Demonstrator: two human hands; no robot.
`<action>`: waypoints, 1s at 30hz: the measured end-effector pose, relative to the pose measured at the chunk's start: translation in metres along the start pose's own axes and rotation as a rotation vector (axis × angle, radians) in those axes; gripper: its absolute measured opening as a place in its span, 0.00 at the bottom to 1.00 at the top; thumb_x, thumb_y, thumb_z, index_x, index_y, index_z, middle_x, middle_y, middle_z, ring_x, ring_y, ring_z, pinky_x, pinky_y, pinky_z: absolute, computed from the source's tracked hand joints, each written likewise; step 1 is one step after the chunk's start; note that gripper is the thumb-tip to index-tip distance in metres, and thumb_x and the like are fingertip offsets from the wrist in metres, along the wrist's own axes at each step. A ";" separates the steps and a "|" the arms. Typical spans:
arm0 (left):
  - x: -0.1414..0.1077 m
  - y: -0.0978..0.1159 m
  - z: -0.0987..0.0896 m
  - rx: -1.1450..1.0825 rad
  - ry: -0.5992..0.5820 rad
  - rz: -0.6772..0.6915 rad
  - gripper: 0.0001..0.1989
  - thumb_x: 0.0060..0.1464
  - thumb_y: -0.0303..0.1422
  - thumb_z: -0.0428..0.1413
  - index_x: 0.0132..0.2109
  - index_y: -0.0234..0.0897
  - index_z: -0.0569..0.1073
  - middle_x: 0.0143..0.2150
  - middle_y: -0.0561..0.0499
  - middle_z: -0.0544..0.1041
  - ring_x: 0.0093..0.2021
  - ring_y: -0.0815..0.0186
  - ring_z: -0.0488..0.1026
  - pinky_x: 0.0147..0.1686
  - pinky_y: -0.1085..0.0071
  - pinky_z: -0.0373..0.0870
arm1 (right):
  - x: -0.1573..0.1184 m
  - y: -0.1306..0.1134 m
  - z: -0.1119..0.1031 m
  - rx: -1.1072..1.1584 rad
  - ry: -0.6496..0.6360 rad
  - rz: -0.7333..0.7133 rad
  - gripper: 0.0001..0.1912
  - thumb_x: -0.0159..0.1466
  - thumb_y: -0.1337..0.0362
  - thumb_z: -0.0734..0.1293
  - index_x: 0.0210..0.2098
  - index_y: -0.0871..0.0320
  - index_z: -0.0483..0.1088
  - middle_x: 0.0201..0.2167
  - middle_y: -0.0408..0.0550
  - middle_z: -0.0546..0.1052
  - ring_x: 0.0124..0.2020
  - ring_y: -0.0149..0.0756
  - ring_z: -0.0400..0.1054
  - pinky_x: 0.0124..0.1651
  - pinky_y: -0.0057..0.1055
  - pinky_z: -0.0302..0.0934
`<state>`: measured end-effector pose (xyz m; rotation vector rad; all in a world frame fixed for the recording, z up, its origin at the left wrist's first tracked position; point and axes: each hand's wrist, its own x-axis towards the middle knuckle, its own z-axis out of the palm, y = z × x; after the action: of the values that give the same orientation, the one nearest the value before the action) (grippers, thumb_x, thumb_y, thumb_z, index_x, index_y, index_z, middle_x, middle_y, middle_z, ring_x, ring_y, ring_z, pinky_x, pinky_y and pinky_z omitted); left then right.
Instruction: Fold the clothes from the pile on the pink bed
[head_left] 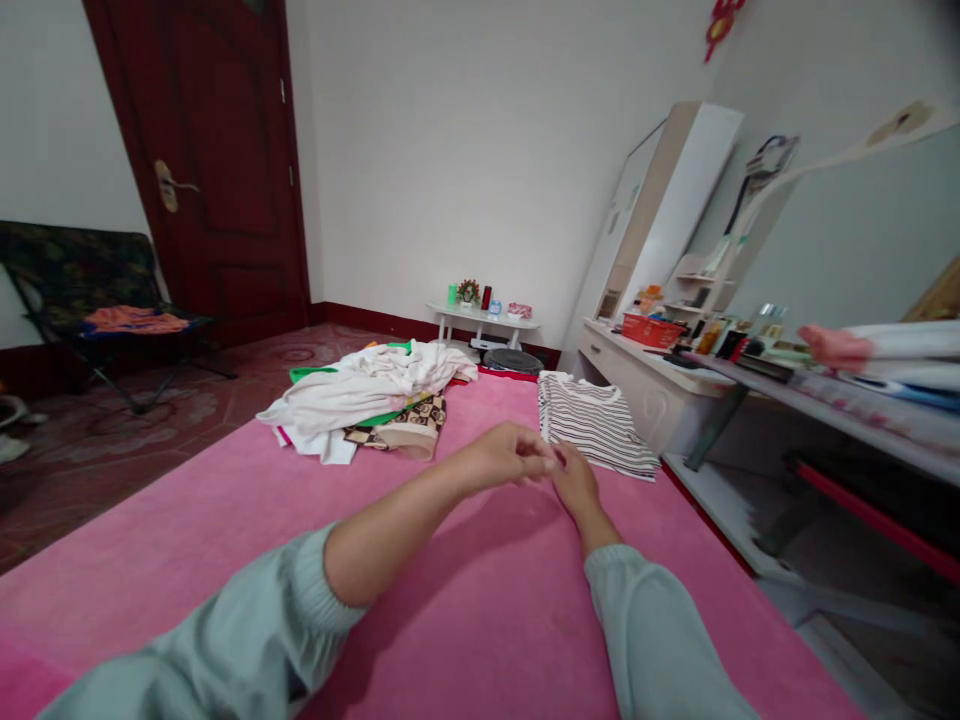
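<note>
While the left hand (504, 458), fingers loosely curled, meets the right hand (577, 485), fingers unclear, above the pink fabric bedspread (225, 520), black-and-white striped clothing (592, 422) borders its right edge; white wall (465, 140) beyond.

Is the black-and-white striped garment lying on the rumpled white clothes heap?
No, the striped garment lies apart from the heap, with pink cloth between them.

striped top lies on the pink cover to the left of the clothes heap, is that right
Not quite: the striped top lies to the right of the clothes heap, as the head view shows. It does lie on the pink cover.
</note>
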<state>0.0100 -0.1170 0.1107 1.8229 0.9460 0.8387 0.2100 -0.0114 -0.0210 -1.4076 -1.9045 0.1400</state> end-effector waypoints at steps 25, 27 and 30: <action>-0.093 -0.043 -0.202 1.274 0.258 -0.451 0.18 0.46 0.43 0.57 0.41 0.36 0.75 0.39 0.45 0.78 0.38 0.58 0.73 0.34 0.71 0.62 | 0.006 0.016 0.013 -0.106 0.029 -0.012 0.21 0.58 0.63 0.61 0.49 0.61 0.72 0.55 0.58 0.70 0.59 0.45 0.61 0.62 0.41 0.53; -0.080 -0.014 -0.175 1.248 0.265 -0.301 0.17 0.48 0.42 0.55 0.40 0.34 0.74 0.38 0.45 0.77 0.37 0.59 0.72 0.34 0.70 0.62 | 0.005 0.014 0.012 -0.096 0.033 -0.014 0.20 0.57 0.64 0.61 0.48 0.60 0.73 0.55 0.57 0.71 0.58 0.45 0.62 0.62 0.42 0.53; -0.060 0.023 -0.123 1.089 0.314 -0.087 0.17 0.51 0.42 0.55 0.43 0.34 0.73 0.37 0.48 0.75 0.37 0.60 0.70 0.36 0.70 0.63 | 0.005 0.009 0.008 0.001 0.037 -0.002 0.17 0.57 0.62 0.62 0.43 0.58 0.76 0.53 0.55 0.72 0.57 0.45 0.63 0.61 0.42 0.53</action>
<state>-0.1159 -0.1277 0.1681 2.5377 1.9204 0.5807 0.2112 -0.0004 -0.0289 -1.3984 -1.8753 0.1139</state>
